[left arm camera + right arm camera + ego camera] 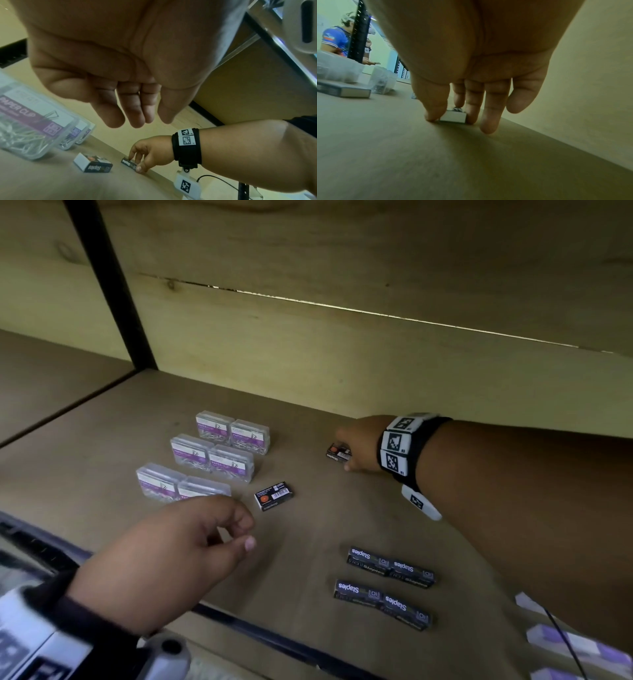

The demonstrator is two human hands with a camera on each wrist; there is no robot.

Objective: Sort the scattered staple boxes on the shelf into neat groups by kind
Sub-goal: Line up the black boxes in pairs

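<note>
Right hand (359, 444) pinched a small black staple box with an orange dot (339, 453) far back on the wooden shelf (308, 542); left hand (178, 556) hovered, loosely curled, empty. Next, probably: carrying it beside its matching black box (274, 496).

Two small black staple boxes (274, 496) (339, 453) lie flat, apart; four long black boxes (387, 587), apparently paired, sit nearer the shelf front.

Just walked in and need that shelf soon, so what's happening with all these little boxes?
A person is sorting stationery on the shelf. Their right hand pinches a small black staple box near the back wall; a matching one lies loose mid-shelf. The left hand hovers, holding nothing. Six clear paper clip boxes and four long black staple boxes already sit in neat groups.
</note>
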